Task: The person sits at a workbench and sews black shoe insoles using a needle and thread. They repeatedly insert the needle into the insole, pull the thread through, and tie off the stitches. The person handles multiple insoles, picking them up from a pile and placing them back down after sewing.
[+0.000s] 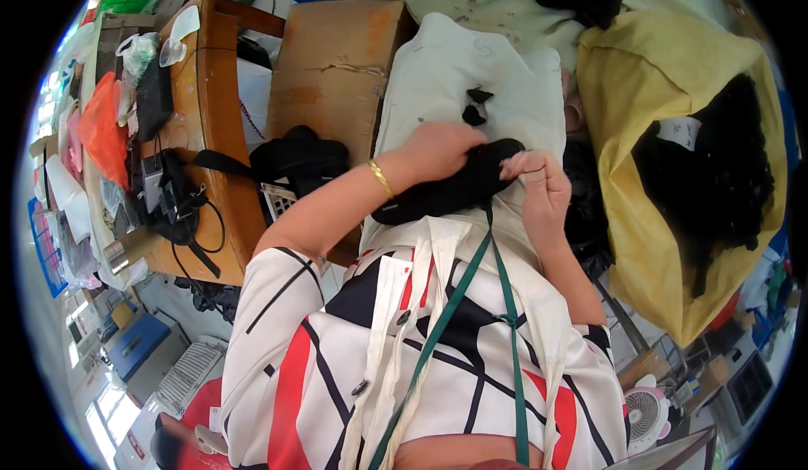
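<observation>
A long black fabric piece (459, 180) with rounded ends and a tiny pale mark lies across my lap. My left hand (446, 146), a gold bracelet at its wrist, is closed on the upper edge of it. At its right end my right hand (539, 182) pinches the fabric between thumb and fingers. Whatever else the fingertips hold is too small to tell. Beyond the hands, a white cloth (454, 62) bears two small black scraps (474, 115). A green cord (461, 289) hangs from my neck and runs down to the black piece.
On the right stands a yellow sack (623, 74) filled with black pieces. A cardboard box (332, 58) is at the back left, with a black bag (299, 159) before it. Farther left is a wooden table (220, 116) holding clutter. A small fan (646, 411) is at the lower right.
</observation>
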Available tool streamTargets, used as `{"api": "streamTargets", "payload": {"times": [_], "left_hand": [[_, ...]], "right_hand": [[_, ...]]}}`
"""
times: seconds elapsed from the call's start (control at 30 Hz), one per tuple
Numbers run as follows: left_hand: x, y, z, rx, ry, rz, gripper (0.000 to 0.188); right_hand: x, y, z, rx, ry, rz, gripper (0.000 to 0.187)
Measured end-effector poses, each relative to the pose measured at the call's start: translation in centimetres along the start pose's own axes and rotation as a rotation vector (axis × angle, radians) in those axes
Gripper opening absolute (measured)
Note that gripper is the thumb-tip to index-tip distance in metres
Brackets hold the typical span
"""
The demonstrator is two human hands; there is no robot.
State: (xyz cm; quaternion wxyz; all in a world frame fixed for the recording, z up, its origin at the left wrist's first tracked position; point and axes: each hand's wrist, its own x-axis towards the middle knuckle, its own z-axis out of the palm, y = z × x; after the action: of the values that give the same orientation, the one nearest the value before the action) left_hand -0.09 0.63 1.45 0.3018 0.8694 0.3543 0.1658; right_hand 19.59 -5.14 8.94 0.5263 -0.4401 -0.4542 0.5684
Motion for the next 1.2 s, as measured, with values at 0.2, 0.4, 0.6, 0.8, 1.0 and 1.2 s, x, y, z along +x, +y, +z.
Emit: {"api": "streamTargets", "payload": {"times": [0.2, 0.4, 0.6, 0.8, 1.0, 1.2], "left_hand": [[1.5, 3.3, -5.1, -0.206, 0.117, -0.339, 0.017], [1.0, 3.8, -1.8, -0.517, -0.173, -0.655, 0.027], [-1.6, 2.6, -0.6, -1.284, 0.045, -0.827, 0.021], [-1.4, 3.4, -1.6, -1.65, 0.028, -0.97, 0.017], [-2.3, 3.0, -1.6, -0.864, -0.094, -0.627, 0.014], [-1.6, 2.2, -2.5, -1.113, -0.011, -0.937, 0.015]], "right_hand": [[0.6, -0.6, -0.9, -0.461, 0.044, -0.294, 0.013], [-0.5, -1.1, -0.1, -0.657, -0.203, -0.438, 0.005], [-3.5, -0.6, -8.8, -0.306, -0.067, 0.45, 0.015], [-0.7, -1.2, -5.2, -0.363, -0.063, 0.412, 0.013], [3.3, 0.5, -0.7, -1.149, -0.308, -0.187, 0.007], [4.3, 2.2, -1.0, -1.186, -0.454, -0.218, 0.007]]}}
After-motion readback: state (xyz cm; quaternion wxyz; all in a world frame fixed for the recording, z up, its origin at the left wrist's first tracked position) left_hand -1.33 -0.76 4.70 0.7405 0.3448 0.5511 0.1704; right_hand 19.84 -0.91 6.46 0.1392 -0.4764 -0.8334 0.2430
